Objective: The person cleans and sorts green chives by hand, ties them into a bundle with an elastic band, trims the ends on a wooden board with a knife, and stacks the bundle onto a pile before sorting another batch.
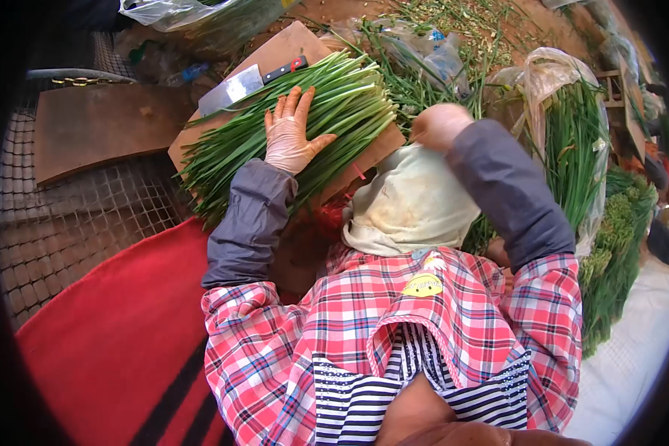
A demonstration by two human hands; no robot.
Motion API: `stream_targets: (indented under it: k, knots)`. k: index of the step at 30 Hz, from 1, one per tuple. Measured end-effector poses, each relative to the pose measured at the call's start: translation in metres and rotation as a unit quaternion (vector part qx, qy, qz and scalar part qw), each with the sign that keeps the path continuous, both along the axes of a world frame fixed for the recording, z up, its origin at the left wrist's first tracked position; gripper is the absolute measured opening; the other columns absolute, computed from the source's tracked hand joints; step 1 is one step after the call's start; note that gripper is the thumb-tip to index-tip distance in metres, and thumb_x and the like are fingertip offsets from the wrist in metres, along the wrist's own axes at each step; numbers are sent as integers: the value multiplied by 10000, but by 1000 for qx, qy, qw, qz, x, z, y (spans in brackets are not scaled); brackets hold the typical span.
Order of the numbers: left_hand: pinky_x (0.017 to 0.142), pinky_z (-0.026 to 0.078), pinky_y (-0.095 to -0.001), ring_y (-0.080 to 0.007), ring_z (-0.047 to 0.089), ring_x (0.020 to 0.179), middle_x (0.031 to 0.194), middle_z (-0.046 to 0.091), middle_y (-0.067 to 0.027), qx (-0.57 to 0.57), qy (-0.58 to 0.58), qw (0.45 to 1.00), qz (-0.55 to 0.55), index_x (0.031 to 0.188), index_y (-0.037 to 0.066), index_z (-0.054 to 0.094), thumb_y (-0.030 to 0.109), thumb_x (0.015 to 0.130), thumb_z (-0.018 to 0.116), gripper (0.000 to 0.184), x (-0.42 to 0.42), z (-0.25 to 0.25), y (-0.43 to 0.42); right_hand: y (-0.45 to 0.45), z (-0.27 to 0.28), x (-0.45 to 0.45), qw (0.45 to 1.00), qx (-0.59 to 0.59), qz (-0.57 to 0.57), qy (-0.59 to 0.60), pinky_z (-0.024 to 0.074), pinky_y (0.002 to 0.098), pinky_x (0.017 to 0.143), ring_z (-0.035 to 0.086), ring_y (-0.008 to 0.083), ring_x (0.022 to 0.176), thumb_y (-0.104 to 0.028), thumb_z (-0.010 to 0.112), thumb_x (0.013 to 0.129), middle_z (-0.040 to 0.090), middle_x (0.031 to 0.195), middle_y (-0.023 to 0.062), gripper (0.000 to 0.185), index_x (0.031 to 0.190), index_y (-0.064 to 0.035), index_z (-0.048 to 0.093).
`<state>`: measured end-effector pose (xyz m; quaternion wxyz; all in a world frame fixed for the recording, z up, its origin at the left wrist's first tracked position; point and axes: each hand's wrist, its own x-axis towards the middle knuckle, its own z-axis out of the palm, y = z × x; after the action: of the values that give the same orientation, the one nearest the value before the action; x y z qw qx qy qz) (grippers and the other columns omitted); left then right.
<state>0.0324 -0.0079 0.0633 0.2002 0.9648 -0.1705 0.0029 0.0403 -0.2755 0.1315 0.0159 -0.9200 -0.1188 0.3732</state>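
Observation:
My left hand [288, 135], in a thin pale glove, lies with its fingers spread on a large heap of garlic chives [349, 104]. The long green stalks have pale ends pointing right. Beneath them is a wooden board [293, 46]. A cleaver [234, 91] with a black, red-ended handle rests on the board behind my left hand, partly against the chives. My right hand [440, 125] is blurred by motion, right of the chives and above a pale cloth [412, 197] over my knee. Its fingers cannot be made out.
More greens in a clear plastic bag [565, 67] stand at the right, beside a feathery green pile [621, 245]. Loose stalks and a crumpled plastic bag [431, 56] lie behind the board. At left are a brown panel [104, 123], black netting [59, 215] and a red cloth [134, 305].

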Motion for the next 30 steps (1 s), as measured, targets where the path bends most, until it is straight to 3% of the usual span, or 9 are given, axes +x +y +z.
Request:
stream_targets:
  k: [2, 4, 7, 13, 16, 18, 20, 26, 30]
  knots:
    - [1012, 179, -545, -336, 259, 1276, 1379, 301, -139, 16, 7, 1000, 5, 1369, 160, 281, 455, 594, 740, 948, -1, 6, 0, 44, -7, -11, 997, -20, 69, 38, 485, 390, 783, 613, 281, 911, -252, 550, 748, 630, 966, 158, 288, 975, -107, 653]
    - [1011, 178, -549, -369, 242, 1277, 1389, 266, -164, 13, 16, 1000, -4, 1376, 140, 252, 516, 485, 773, 1098, -3, 6, 0, 63, -55, -10, 996, -29, 72, 43, 488, 407, 766, 610, 302, 902, -264, 561, 745, 628, 959, 159, 310, 996, -103, 642]
    - [1008, 172, -552, -415, 196, 1284, 1411, 200, -188, 47, 31, 998, -18, 1389, 103, 185, 540, 330, 811, 1305, -14, 8, -7, 69, -62, -11, 994, 107, 6, -20, 482, 411, 772, 605, 316, 908, -268, 568, 743, 626, 956, 158, 318, 1003, -96, 634]
    - [1010, 149, -576, -390, 147, 1310, 1439, 128, -170, 102, 34, 994, 18, 1401, 97, 109, 478, 379, 827, 1306, -26, 1, -20, 62, -67, -22, 973, 182, 34, -137, 459, 408, 808, 594, 318, 917, -307, 566, 745, 627, 932, 162, 326, 981, -93, 634]
    - [1006, 175, -563, -373, 163, 1309, 1436, 144, -148, 97, 32, 994, 35, 1400, 106, 119, 405, 394, 845, 1276, -23, 2, -21, 50, -46, -11, 968, 212, -131, -43, 476, 399, 768, 609, 324, 845, -292, 582, 736, 639, 883, 138, 287, 954, -117, 647]
    - [1004, 181, -561, -371, 167, 1309, 1435, 150, -140, 92, 24, 995, 39, 1399, 109, 124, 400, 390, 847, 1275, -23, 0, -22, 36, -69, -7, 813, 409, -412, 44, 476, 301, 541, 615, 175, 602, -210, 592, 778, 644, 762, 70, 229, 931, -43, 631]
    - [996, 201, -540, -362, 208, 1286, 1409, 198, -147, 91, -1, 995, 40, 1390, 95, 143, 364, 382, 846, 1258, -24, 0, -22, 32, -62, -6, 706, 464, -530, 71, 432, 270, 485, 593, 103, 590, -177, 612, 781, 630, 749, 49, 261, 988, -19, 594]
    - [1014, 207, -491, -338, 250, 1272, 1385, 257, -142, -5, -13, 999, 47, 1383, 70, 158, 309, 400, 847, 1224, -17, -12, -11, 51, -76, -10, 631, 564, -532, -16, 378, 250, 438, 563, 105, 523, -184, 669, 754, 622, 741, 33, 297, 997, -40, 575]
    - [1022, 216, -448, -320, 277, 1258, 1370, 287, -134, -20, -19, 999, 46, 1378, 65, 180, 278, 390, 849, 1212, -14, -13, -10, 49, -82, -3, 676, 510, -528, 55, 370, 253, 421, 548, 118, 497, -191, 651, 767, 618, 723, 43, 224, 918, -39, 583]
